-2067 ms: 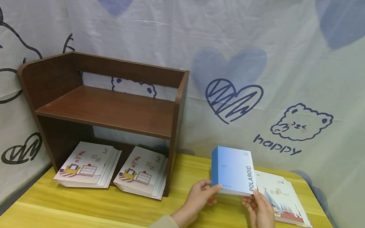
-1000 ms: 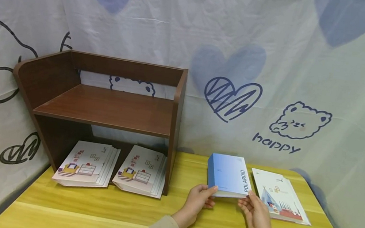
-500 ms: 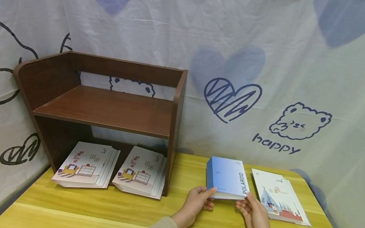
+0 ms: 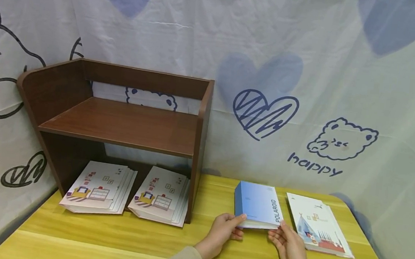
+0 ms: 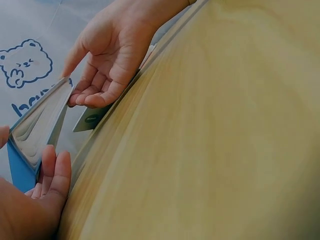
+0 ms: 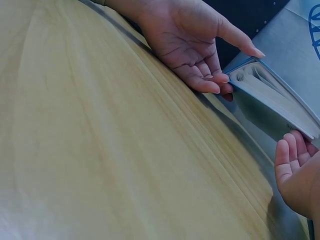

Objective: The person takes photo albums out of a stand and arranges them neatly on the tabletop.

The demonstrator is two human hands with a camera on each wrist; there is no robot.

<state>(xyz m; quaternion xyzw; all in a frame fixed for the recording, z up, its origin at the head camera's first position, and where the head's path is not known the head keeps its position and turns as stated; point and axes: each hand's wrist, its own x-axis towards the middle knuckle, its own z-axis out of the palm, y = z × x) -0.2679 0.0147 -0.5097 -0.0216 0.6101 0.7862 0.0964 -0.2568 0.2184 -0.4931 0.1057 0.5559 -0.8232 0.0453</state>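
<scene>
Both hands hold a thick blue photo album (image 4: 259, 202) with "POLAROID" on its cover. My left hand (image 4: 222, 231) pinches its near left corner, thumb on the cover and fingers underneath. At the near right corner, my right hand (image 4: 289, 243) grips it the same way. In the left wrist view, the loose page edges of the album (image 5: 42, 117) face the camera between the two hands. The right wrist view shows the album (image 6: 272, 95) tilted, its near edge raised off the table.
A brown wooden shelf (image 4: 129, 124) stands at the left. Its lower level holds two piles of white illustrated books, one left (image 4: 97, 187) and one right (image 4: 160, 193). White books with a tent picture (image 4: 316, 223) lie on the yellow wood-grain table (image 4: 125, 242) to the right.
The blue album has come down toward the table and a little nearer and left, away from the white books at right. Both hands have moved with it, keeping their grip.
</scene>
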